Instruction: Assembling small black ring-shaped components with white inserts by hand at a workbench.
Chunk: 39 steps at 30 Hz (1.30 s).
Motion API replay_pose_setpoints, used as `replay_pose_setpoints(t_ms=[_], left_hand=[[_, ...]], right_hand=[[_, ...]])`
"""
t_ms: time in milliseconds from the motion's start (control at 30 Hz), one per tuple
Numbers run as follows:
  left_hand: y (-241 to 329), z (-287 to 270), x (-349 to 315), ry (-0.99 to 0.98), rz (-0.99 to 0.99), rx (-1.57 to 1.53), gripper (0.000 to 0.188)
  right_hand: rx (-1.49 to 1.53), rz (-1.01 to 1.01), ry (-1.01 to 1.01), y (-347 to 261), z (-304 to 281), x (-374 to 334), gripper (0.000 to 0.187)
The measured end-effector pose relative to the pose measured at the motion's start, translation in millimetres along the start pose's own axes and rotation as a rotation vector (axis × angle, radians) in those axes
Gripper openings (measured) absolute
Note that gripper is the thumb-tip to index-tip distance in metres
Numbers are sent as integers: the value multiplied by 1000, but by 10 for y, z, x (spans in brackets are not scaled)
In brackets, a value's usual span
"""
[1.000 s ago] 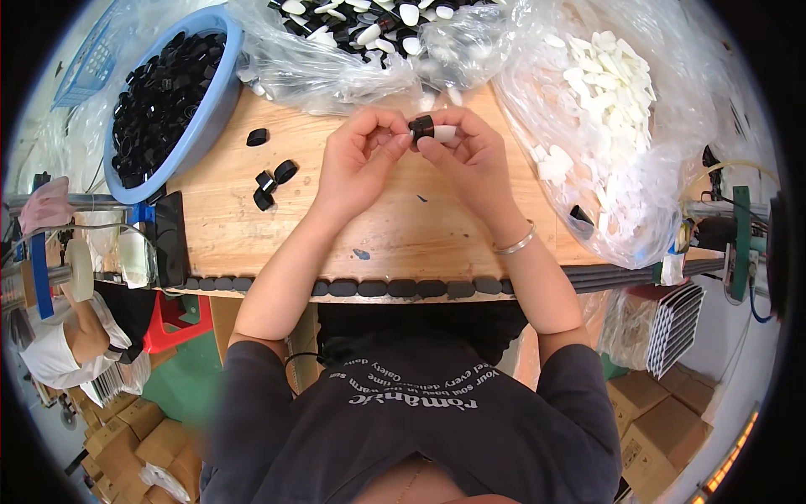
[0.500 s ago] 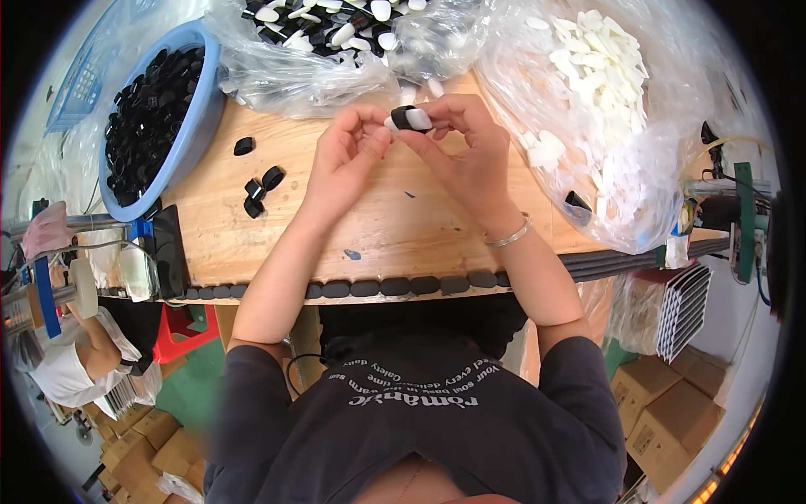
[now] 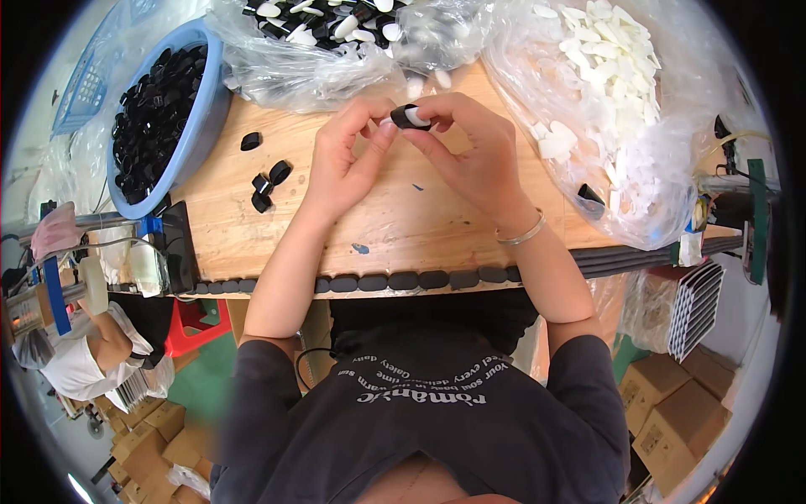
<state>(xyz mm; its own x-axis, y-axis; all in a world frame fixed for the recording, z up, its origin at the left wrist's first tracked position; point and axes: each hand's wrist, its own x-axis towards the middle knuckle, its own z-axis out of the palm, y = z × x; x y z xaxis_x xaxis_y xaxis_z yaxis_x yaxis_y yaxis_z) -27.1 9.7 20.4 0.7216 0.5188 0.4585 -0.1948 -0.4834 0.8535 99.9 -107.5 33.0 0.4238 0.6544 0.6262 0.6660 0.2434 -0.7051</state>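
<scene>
Left hand (image 3: 348, 160) pinches the left end of a short black band-like piece (image 3: 401, 120) with thumb and fingertips, right hand (image 3: 472, 151) closed thumb-to-forefinger on its right end, where a white rounded piece (image 3: 415, 116) shows, all above the wooden tabletop (image 3: 395, 231). Fingers hide the fit, so lopsided pressure could tilt the white one; a slipped pinch could send the black one toward the loose black pieces (image 3: 262, 202) at left.

Glossy black plastic piece (image 3: 402, 118), wooden tabletop (image 3: 390, 227)
</scene>
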Motion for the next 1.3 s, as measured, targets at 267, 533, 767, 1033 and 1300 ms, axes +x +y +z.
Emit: replay_pose_setpoints(t_ms=[267, 533, 767, 1033, 1300], left_hand=[[-69, 13, -57, 55, -119, -118, 7], [-31, 83, -80, 78, -292, -345, 9], [-11, 8, -45, 14, -82, -106, 9], [-33, -172, 99, -45, 353, 411, 19], [-1, -80, 57, 1, 257, 196, 16]], right_hand=[[30, 21, 46, -69, 33, -4, 23], [95, 86, 116, -44, 74, -45, 24], [-1, -176, 23, -6, 37, -15, 23], [-15, -240, -52, 38, 11, 2, 23], [12, -255, -38, -6, 18, -4, 22]])
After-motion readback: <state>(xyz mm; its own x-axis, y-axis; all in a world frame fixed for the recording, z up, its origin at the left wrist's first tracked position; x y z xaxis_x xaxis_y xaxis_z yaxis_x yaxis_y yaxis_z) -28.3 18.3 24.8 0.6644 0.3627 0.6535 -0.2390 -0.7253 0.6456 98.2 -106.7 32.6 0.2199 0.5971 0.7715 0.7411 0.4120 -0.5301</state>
